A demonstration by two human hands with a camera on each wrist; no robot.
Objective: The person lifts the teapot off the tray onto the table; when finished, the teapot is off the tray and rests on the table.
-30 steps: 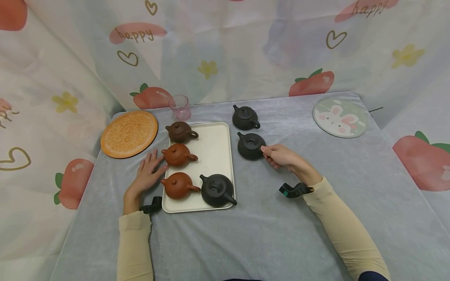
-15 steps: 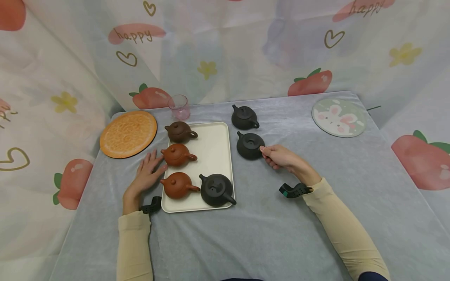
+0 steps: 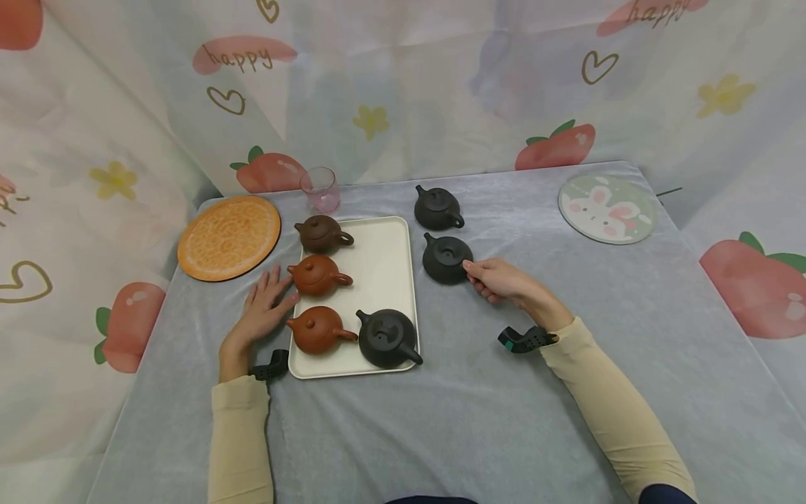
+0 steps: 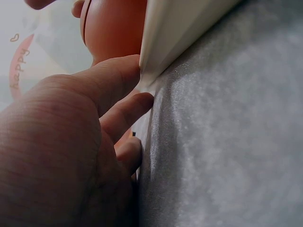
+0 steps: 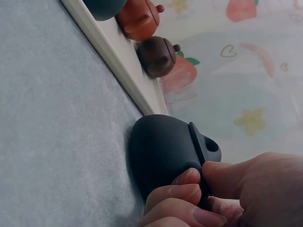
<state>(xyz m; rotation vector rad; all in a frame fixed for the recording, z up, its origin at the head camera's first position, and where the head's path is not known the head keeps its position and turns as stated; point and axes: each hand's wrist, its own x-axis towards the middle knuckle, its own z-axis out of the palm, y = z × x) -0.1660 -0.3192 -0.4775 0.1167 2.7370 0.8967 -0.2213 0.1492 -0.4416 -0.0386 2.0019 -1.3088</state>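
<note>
My right hand (image 3: 502,278) pinches the handle of a black teapot (image 3: 446,257) that sits on the cloth right of the cream tray (image 3: 384,241); in the right wrist view the thumb and curled fingers cover that handle. Along the tray's left edge lies my left hand (image 3: 261,311), fingers spread, its thumb at the rim in the left wrist view. On the tray, a dark brown teapot (image 3: 321,234), an orange-brown teapot (image 3: 317,275) and another orange-brown teapot (image 3: 316,330) line the left side. A larger black teapot (image 3: 387,339) occupies the near right corner.
Behind the held teapot stands another black teapot (image 3: 438,208). A pink glass (image 3: 322,192) is at the back edge, beyond the tray. An orange round mat (image 3: 229,238) lies far left, a rabbit-print round mat (image 3: 607,210) far right. Patterned curtains border the table.
</note>
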